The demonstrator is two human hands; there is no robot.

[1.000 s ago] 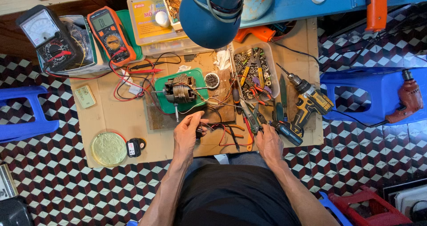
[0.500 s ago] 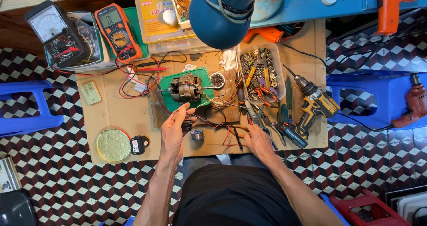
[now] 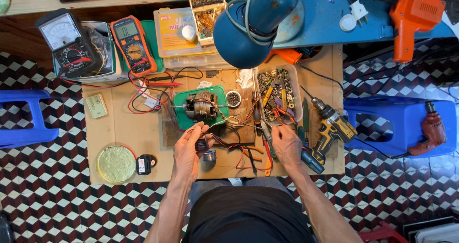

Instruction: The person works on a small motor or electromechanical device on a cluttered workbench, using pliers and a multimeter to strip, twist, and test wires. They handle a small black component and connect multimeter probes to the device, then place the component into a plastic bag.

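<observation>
A small electric motor (image 3: pixel 200 105) sits on a green tray (image 3: pixel 180 119) in the middle of a cardboard-covered bench. My left hand (image 3: pixel 187 152) is just below it, fingers curled on a small black part (image 3: pixel 201 144) with wires. A spool of solder (image 3: pixel 209 155) lies beside that hand. My right hand (image 3: pixel 286 143) reaches to the right, fingers pinched on a thin tool or wire below a clear bin of hand tools (image 3: pixel 277 94). Red and black wires (image 3: pixel 239 147) tangle between my hands.
An orange multimeter (image 3: pixel 132 44) and an analog meter (image 3: pixel 67 43) stand at the upper left. A yellow cordless drill (image 3: pixel 330 128) lies right of my hand. A blue lamp (image 3: pixel 253 21) hangs over the bench. Blue stools (image 3: pixel 24 118) flank it; a round green dish (image 3: pixel 115 164) sits lower left.
My left hand has come closer to the motor tray and closed on the small black part. My right hand has moved up toward the tool bin.
</observation>
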